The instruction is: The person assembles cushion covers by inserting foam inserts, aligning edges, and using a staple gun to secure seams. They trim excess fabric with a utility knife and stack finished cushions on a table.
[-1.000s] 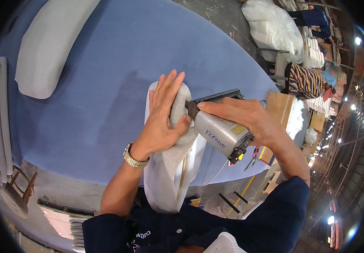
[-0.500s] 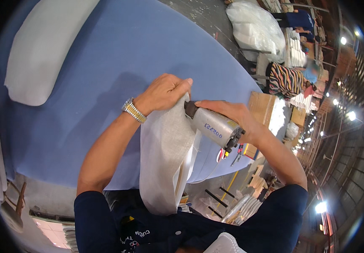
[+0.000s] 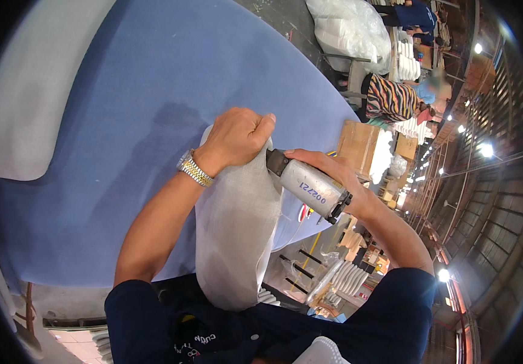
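Observation:
A long curved piece covered in light grey fabric [image 3: 231,242] stands on edge against my body, its far end over the blue surface. My left hand [image 3: 236,136], with a metal-banded watch on the wrist, is closed on the fabric at that far end. My right hand [image 3: 337,176] is wrapped round a silver pneumatic staple gun [image 3: 311,187]. The gun's dark nose meets the fabric edge just beside my left fingers. Its handle and trigger are hidden by the hand.
A similar grey covered piece [image 3: 31,103] lies on the blue table [image 3: 170,54] at far left. Red-handled tools [image 3: 303,212] and a thin hose lie near its right edge. Beyond are a cardboard box [image 3: 357,148], a plastic-wrapped bundle [image 3: 349,36] and other people [image 3: 392,97].
The grey piece has turned, so its open inner side shows less. Both hands keep their grips, and the gun stays at the edge. The view has shifted somewhat.

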Demonstrator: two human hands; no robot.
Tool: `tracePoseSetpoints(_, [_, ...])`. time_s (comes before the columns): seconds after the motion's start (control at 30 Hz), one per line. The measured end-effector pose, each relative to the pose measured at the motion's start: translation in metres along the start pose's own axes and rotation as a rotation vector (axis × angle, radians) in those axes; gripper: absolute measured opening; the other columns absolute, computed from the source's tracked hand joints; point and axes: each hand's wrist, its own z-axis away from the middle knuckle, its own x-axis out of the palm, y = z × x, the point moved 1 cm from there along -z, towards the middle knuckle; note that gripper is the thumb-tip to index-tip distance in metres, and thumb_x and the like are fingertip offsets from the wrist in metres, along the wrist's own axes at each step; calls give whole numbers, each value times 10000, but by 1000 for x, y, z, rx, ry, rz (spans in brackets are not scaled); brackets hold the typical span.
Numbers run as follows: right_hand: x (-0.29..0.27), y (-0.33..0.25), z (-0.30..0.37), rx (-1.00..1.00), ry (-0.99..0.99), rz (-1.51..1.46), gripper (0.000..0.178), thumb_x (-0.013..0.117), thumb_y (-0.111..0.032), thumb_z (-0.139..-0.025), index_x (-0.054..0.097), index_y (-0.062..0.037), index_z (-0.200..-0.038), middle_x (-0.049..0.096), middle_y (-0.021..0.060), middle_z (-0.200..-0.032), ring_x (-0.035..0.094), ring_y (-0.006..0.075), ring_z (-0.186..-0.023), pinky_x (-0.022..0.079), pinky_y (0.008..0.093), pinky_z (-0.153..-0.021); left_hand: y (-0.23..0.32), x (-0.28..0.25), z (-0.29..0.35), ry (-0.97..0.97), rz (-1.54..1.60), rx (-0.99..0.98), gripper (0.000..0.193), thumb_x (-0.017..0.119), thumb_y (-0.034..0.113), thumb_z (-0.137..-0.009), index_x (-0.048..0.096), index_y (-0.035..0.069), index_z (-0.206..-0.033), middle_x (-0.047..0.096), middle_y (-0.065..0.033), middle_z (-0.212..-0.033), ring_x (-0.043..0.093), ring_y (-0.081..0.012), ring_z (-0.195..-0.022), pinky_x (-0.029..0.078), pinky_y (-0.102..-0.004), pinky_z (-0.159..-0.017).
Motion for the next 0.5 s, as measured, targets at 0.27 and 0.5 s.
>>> tracePoseSetpoints(0.27, [-29,-21,-17,49,-219,334,813,798,-265,-705,545,-130,-1465,700,125,-1097,697,342,-925,561,423,-843,-1,1,-3,-73,-121,-50,605,449,410,-1036,669,-8,-657,500,-174,-508,517,-273,-477,421,-421,-541])
tracePoseSetpoints(0.5, [-13,-10,-12,-65,-24,208,842,789,-306,-687,544,-97,-1465,689,135,-1030,686,346,-912,544,427,-831,-1,1,-1,-57,-86,-66,627,450,436,-1033,680,0,-646,507,-155,-494,507,-268,-467,419,-420,-539])
